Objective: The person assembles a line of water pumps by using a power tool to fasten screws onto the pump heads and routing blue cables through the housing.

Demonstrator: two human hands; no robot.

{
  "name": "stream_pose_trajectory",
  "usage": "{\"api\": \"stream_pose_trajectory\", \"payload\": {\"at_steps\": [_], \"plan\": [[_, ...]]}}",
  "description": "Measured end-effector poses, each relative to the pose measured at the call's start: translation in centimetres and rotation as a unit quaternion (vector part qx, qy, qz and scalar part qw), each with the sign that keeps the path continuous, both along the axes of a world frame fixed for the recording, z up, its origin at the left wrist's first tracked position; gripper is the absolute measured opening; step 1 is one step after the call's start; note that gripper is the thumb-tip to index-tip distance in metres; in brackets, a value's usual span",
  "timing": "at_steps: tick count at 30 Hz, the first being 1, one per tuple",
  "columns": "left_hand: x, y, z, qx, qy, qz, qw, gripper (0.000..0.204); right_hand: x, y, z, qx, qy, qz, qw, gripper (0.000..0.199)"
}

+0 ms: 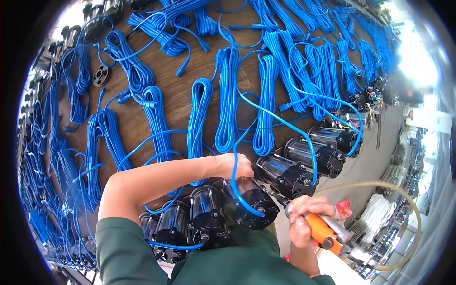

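My left hand (235,166) is closed on the far end of a clear cylinder unit with a black end cap (256,209). A blue cable runs out of that cap. In my right hand (304,216) is an orange air-powered driver (320,230), gripped around its body. The driver's metal bit points left toward the cap's right side; I cannot tell whether it touches. Close by on the right lies a second clear cylinder unit (287,175), and to the left stands another (206,213), both black-capped with blue cables.
A yellowish air hose (411,204) loops on the right behind the driver. Coiled blue cables (228,99) cover much of the brown table (185,102). More units (318,156) line its near edge. A black slotted disc (101,76) lies far left; white cloth (377,213) sits right.
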State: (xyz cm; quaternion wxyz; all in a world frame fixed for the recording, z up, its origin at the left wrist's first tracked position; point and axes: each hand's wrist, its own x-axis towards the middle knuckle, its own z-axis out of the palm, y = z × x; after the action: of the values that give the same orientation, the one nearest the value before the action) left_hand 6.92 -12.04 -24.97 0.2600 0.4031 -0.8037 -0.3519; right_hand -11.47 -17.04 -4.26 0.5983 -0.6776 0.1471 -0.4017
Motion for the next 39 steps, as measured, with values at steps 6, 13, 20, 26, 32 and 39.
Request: {"api": "stream_pose_trajectory", "payload": {"at_steps": [6, 13, 20, 26, 32, 39], "plan": [[0.2, 0.2, -0.1, -0.009, -0.013, -0.012, 1.0, 0.016, 1.3, -0.1, -0.7, 0.029, 0.035, 0.04, 0.998, 0.024], [0.8, 4.9, -0.3, -0.018, 0.027, 0.154, 0.988, 0.023, 1.4, 0.5, -0.9, -0.034, 0.073, 0.033, 0.996, 0.025], [-0.7, 11.2, -0.1, -0.032, 0.014, 0.272, 0.962, 0.02, 1.4, 0.6, -1.5, -0.03, 0.057, -0.015, 0.998, 0.026], [-1.3, 11.4, -1.6, -0.092, 0.035, 0.281, 0.955, 0.016, 0.9, 2.6, 3.9, -0.006, 0.018, -0.031, 0.999, 0.04], [-1.4, 11.2, -2.0, -0.087, 0.002, 0.272, 0.958, 0.021, 1.9, 5.4, 4.9, -0.011, -0.027, 0.106, 0.994, 0.033], [-1.5, 11.5, -2.7, -0.082, -0.008, 0.264, 0.961, 0.021, 4.4, 4.9, 0.2, -0.135, 0.006, 0.211, 0.968, 0.019]]}}
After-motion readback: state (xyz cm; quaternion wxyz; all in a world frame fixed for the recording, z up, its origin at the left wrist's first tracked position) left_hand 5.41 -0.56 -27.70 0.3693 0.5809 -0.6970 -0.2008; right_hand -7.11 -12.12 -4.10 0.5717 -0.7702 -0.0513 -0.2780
